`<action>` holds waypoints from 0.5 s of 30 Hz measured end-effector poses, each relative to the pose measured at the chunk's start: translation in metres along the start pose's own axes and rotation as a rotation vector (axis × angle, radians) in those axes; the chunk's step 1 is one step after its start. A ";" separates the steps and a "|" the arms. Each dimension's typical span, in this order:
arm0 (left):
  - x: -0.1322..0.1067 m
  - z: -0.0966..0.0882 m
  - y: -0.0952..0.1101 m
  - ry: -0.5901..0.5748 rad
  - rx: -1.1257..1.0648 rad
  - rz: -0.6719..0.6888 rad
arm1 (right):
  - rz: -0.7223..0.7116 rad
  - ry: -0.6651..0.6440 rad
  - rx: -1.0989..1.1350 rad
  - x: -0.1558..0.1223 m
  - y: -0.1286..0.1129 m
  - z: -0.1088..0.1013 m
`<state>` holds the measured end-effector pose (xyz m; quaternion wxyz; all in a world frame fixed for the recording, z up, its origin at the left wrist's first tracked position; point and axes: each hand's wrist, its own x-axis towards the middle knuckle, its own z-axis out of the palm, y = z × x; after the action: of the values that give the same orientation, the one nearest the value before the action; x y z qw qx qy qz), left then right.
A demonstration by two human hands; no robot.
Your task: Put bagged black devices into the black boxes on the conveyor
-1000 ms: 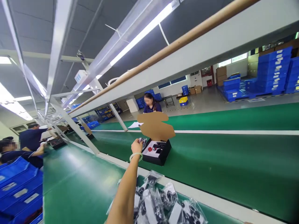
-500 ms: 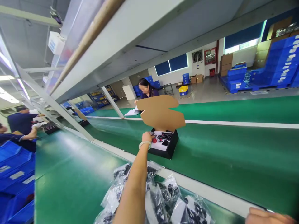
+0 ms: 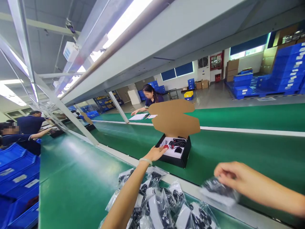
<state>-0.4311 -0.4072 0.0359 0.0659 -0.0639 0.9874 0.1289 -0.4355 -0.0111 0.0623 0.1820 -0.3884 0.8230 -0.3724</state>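
Note:
My left hand (image 3: 155,153) reaches out with its fingers stretched flat, the tips touching the near left rim of a black open box (image 3: 175,154) on the green conveyor belt (image 3: 238,152). The box's brown flap (image 3: 175,118) stands up behind it, and its white insert holds a red piece and black cable parts. My right hand (image 3: 232,176) is at the lower right, fingers pinched on a clear plastic bag (image 3: 218,190) with black parts inside. A pile of similar bags (image 3: 162,203) lies on the near bench below my left arm.
A white rail (image 3: 190,189) separates the near bench from the belt. A person sits across the belt with papers (image 3: 138,117). Other people work at the far left beside blue bins (image 3: 16,178). A slanted shelf and light bar run overhead. Blue crates are stacked at the back right.
My left hand has opened and drawn back from inside the box to its rim. My right hand has come up into view holding a bag. The box has drifted right.

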 end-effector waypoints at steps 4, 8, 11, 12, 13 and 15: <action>0.003 0.005 0.007 -0.069 -0.045 -0.022 | -0.107 0.269 0.023 0.090 -0.042 -0.015; 0.003 0.004 0.016 -0.090 -0.018 -0.009 | -0.039 0.405 -0.043 0.152 -0.056 -0.029; 0.000 0.008 0.025 -0.094 0.007 0.005 | -0.040 0.331 -0.097 0.144 -0.044 -0.040; -0.001 0.009 0.028 -0.090 0.015 0.009 | -0.049 0.289 -0.112 0.129 -0.036 -0.042; -0.003 0.011 0.032 -0.082 0.023 0.016 | -0.061 0.239 -0.132 0.108 -0.027 -0.045; -0.006 0.014 0.040 -0.059 0.041 0.040 | -0.060 0.149 -0.183 0.053 -0.006 -0.049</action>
<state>-0.4292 -0.3647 0.0331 0.0935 -0.0388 0.9886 0.1116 -0.4943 -0.0317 0.0984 0.0732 -0.3989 0.8529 -0.3287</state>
